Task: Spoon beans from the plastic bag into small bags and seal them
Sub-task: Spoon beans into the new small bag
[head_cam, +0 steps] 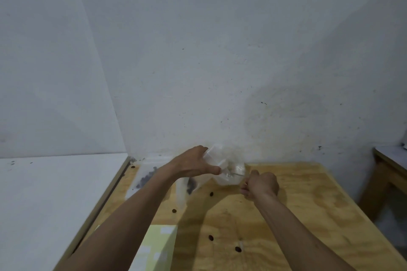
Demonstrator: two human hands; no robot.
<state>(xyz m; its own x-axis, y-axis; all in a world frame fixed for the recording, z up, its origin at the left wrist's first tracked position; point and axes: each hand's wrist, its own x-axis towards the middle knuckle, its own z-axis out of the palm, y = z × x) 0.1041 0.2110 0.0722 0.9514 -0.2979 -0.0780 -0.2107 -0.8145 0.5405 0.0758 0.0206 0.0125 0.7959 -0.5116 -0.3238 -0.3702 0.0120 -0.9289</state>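
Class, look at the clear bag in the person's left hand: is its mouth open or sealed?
Open. The left hand holds the clear bag by its rim, and the spoon, held by the right hand, reaches into it.

Bare plywood table (308, 204) lay open on the right — loose beans (211, 237) dotted the middle, filled bags (145, 179) crowded the far-left corner against the wall (220, 72).

Single head-worn wide-angle view, looking forward and slightly downward from above near edge of worktop (297, 204); facing white wall (220, 50) behind worktop, wall filling most of frame; worktop sitting near, low in frame.
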